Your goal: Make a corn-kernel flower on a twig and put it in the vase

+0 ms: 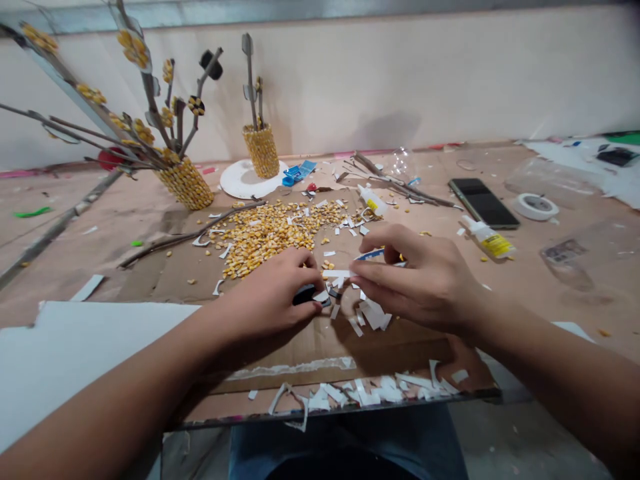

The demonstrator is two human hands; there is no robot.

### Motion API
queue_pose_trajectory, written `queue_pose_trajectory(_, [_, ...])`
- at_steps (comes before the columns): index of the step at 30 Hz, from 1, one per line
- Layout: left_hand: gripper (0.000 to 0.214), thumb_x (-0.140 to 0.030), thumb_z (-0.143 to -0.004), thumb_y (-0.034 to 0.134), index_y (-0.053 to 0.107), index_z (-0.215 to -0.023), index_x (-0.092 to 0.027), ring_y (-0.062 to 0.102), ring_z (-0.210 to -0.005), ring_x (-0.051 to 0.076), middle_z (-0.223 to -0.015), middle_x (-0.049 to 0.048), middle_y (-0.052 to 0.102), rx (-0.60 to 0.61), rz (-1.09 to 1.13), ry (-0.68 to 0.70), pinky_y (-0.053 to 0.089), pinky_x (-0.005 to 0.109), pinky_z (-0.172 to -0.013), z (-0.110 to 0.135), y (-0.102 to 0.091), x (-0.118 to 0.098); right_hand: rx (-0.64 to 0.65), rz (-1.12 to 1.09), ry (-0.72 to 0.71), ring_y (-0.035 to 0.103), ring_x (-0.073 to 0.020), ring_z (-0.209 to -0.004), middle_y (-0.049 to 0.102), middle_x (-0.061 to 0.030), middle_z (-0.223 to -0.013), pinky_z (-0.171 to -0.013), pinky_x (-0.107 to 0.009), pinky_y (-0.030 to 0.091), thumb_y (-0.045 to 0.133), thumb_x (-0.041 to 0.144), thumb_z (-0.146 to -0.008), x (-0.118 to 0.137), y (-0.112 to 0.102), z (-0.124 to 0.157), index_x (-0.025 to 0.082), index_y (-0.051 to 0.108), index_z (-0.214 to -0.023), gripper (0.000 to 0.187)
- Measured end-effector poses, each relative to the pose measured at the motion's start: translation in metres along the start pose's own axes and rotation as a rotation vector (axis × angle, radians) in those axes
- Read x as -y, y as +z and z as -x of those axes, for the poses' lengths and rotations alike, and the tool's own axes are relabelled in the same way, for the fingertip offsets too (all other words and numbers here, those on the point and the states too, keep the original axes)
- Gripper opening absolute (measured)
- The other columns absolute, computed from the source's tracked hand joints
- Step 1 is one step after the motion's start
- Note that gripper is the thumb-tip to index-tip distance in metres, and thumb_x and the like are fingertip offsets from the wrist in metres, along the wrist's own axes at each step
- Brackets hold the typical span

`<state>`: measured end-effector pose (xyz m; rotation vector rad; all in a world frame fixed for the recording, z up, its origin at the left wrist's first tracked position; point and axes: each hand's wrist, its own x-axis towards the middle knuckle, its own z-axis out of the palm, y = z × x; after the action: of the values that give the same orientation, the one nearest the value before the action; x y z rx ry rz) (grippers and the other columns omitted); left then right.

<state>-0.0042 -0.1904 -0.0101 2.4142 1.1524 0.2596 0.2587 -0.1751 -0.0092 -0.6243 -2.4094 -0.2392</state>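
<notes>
My left hand (277, 293) is closed on a small dark piece (304, 295) with a pale edge, low over the cardboard. Most of that piece is hidden by my fingers, so I cannot tell its kind. Facing it, my right hand (420, 277) pinches a narrow white paper strip (337, 273), whose free end points toward my left hand. A blue-and-white edge (371, 255) shows between the fingers of my right hand; what it belongs to is hidden. Loose corn kernels (270, 230) are heaped beyond both hands. White paper scraps (374, 313) lie below my right hand.
Two corn-covered pots with twigs, one large (185, 183) and one small (261, 150), stand at the back left. Glue bottles (493, 241), a phone (484, 202) and a tape roll (536, 206) lie right. Paper scraps (370, 393) line the table's front edge.
</notes>
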Motion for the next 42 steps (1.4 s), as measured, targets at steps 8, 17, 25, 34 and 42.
queue_pose_trajectory(8, [0.011, -0.018, -0.089, 0.068, 0.076, -0.096, -0.021, 0.069, -0.078, 0.017, -0.087, 0.0004, 0.078, -0.17, 0.335, -0.156, 0.053, 0.029, -0.074, 0.0, 0.002, -0.01, 0.021, -0.001, 0.0, 0.059, -0.012, -0.067, 0.073, -0.0077, -0.112, -0.058, -0.028, 0.044, 0.063, 0.023, -0.102, 0.006, 0.003, 0.002, 0.021, 0.074, -0.091, 0.016])
queue_pose_trajectory(17, [0.008, -0.016, -0.086, 0.072, 0.075, -0.093, -0.017, 0.063, -0.066, 0.011, -0.076, -0.0016, 0.073, -0.318, 0.478, -0.2, 0.048, 0.022, -0.061, -0.001, 0.006, -0.022, 0.023, 0.002, 0.052, 0.06, -0.0134, -0.068, 0.075, -0.009, -0.111, -0.06, -0.029, 0.047, 0.064, 0.021, -0.101, 0.016, -0.002, 0.0, 0.02, 0.074, -0.09, 0.015])
queue_pose_trajectory(25, [0.007, -0.017, -0.087, 0.072, 0.074, -0.093, -0.018, 0.063, -0.064, 0.011, -0.074, -0.0016, 0.072, -0.32, 0.496, -0.191, 0.05, 0.022, -0.059, -0.001, 0.006, -0.024, 0.026, 0.01, 0.05, 0.061, -0.0143, -0.069, 0.076, -0.0091, -0.112, -0.06, -0.03, 0.046, 0.063, 0.021, -0.101, 0.014, 0.001, 0.001, 0.02, 0.075, -0.088, 0.017])
queue_pose_trajectory(34, [0.011, -0.019, -0.085, 0.074, 0.072, -0.096, -0.017, 0.064, -0.061, 0.011, -0.075, 0.0, 0.074, -0.311, 0.613, -0.217, 0.052, 0.021, -0.055, -0.001, 0.006, -0.026, 0.029, 0.019, 0.049, 0.061, -0.014, -0.069, 0.076, -0.009, -0.112, -0.06, -0.03, 0.044, 0.062, 0.021, -0.101, 0.015, 0.002, -0.001, 0.02, 0.074, -0.087, 0.018])
queue_pose_trajectory(42, [0.011, -0.016, -0.085, 0.073, 0.072, -0.096, -0.017, 0.065, -0.063, 0.011, -0.076, 0.0002, 0.074, -0.3, 0.625, -0.226, 0.053, 0.021, -0.059, -0.001, 0.007, -0.026, 0.026, 0.02, 0.048, 0.06, -0.0151, -0.069, 0.077, -0.0101, -0.113, -0.06, -0.031, 0.044, 0.065, 0.02, -0.1, 0.015, 0.002, 0.001, 0.019, 0.074, -0.089, 0.014])
